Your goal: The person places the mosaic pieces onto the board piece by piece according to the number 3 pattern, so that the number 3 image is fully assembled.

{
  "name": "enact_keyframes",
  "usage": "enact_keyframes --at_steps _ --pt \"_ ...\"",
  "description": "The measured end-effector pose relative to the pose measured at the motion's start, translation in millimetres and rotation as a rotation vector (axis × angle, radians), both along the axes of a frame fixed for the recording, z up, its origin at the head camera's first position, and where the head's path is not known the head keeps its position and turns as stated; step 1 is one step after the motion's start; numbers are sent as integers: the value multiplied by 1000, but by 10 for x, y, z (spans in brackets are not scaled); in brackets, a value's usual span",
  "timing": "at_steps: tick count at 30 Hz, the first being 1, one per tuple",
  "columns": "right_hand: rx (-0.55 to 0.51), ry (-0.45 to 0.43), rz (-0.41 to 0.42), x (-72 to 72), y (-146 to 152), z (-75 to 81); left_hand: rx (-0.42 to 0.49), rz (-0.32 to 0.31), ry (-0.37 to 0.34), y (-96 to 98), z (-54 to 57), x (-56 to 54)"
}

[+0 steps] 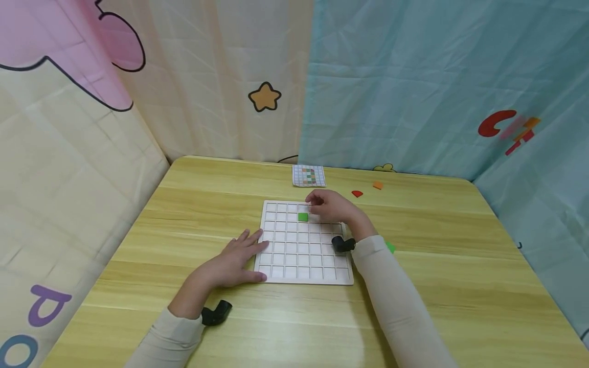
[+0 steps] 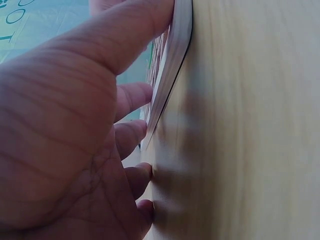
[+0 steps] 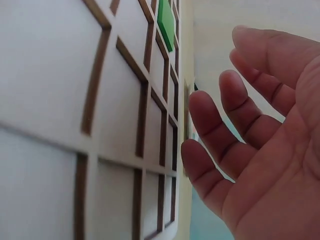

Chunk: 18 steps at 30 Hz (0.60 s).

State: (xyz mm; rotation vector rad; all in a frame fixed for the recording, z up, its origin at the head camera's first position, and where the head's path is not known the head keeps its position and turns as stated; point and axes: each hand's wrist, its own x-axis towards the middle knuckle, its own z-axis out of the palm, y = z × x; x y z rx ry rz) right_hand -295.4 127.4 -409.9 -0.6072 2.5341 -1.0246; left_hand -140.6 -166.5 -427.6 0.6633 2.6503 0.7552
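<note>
Right hand (image 1: 332, 206) loosely curled, empty; green square tile (image 1: 302, 217) just left of it. Left hand (image 1: 235, 261) spread, only touching white gridded board (image 1: 303, 259).

It's bright enough in here, a soft, even light seemingly from above, leaving a pale sheen on the tabletop (image 1: 294, 317) toward six o'clock and a faint shadow along the right sleeve (image 1: 400, 301) toward five. The head view is clear, though the curtains (image 1: 442, 76) look stretched out at ten and two o'clock. Down at the wrists it's dimmer: smudgy shadows lie beside the left grip (image 2: 60, 165), the tabletop blurs at three o'clock, and past the right grip (image 3: 270, 165) the backdrop (image 3: 225, 15) at one o'clock looks washed out.
</note>
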Motion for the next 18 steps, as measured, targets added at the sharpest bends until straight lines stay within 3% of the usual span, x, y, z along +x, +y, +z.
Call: enact_keyframes --at_steps 12,18 --pt "37 15 -89 -12 282 102 7 -6 5 -25 -40 -5" --pt "6 39 -134 4 468 95 12 -11 7 -29 -50 -14"
